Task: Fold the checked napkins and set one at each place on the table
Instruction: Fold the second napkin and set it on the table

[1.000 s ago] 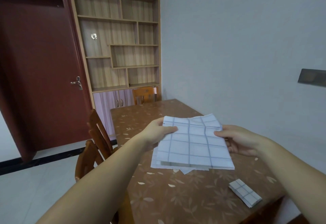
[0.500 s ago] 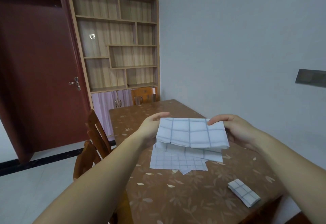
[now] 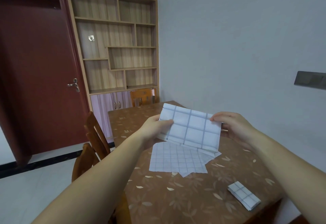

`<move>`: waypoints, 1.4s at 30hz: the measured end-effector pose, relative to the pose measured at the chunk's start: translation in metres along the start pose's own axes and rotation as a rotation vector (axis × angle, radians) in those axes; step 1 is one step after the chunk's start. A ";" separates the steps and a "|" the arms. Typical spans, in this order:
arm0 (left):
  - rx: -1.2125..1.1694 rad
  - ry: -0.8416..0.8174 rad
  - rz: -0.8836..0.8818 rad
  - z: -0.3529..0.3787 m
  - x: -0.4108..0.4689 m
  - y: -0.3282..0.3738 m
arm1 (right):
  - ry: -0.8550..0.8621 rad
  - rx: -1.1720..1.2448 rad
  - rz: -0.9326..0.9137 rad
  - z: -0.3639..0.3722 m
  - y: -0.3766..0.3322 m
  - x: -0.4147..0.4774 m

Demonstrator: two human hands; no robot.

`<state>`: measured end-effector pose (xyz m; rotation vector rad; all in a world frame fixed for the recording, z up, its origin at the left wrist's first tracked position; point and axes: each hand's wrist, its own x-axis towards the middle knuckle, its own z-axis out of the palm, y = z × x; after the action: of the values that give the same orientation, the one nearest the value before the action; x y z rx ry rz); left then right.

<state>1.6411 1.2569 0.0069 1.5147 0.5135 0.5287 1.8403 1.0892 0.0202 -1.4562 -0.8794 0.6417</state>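
Head view: I am watching the left hand point(image 3: 155, 130) pinching the checked napkin point(image 3: 192, 128) at nine o'clock, the right hand point(image 3: 235, 129) pinching at three

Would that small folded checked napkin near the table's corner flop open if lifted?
Probably floppy: the larger white checked napkin being held curves softly. Likely light, being thin cloth. The small folded checked napkin shows stacked layers, so it might partly unfold.

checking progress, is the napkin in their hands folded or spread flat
Folded at least once: the held napkin shows stacked layers along its lower edge, pinched between left hand and right hand above the table.
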 end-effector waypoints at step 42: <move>0.105 -0.049 0.080 -0.002 0.036 0.000 | -0.174 -0.077 0.089 0.027 0.000 0.020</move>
<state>1.6680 1.2808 0.0078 1.6502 0.4502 0.5316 1.8292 1.1205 0.0200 -1.5318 -0.9869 0.8177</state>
